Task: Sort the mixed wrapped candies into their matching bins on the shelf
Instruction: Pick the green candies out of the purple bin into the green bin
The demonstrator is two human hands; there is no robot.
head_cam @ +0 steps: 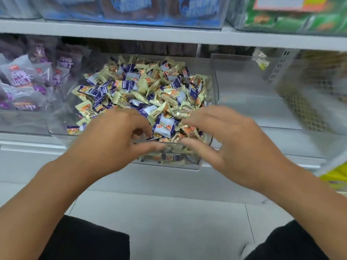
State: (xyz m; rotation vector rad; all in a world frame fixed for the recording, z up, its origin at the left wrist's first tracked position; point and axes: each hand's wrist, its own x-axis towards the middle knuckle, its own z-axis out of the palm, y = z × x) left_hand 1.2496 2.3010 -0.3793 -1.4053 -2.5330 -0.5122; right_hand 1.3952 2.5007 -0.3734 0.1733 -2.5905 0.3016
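Candies [142, 91] just beyond both hands [169, 136]

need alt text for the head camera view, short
Two bare hands, left hand and right hand, reach into the near end of a clear bin heaped with mixed cream and purple wrapped candies on a shop shelf.

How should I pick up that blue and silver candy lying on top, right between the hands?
Pinch the blue and silver candy across its puffy middle, coming straight down from above. It lies flat on top of the pile in the clear bin, with its top face uncovered and its crimped ends thin and slippery.
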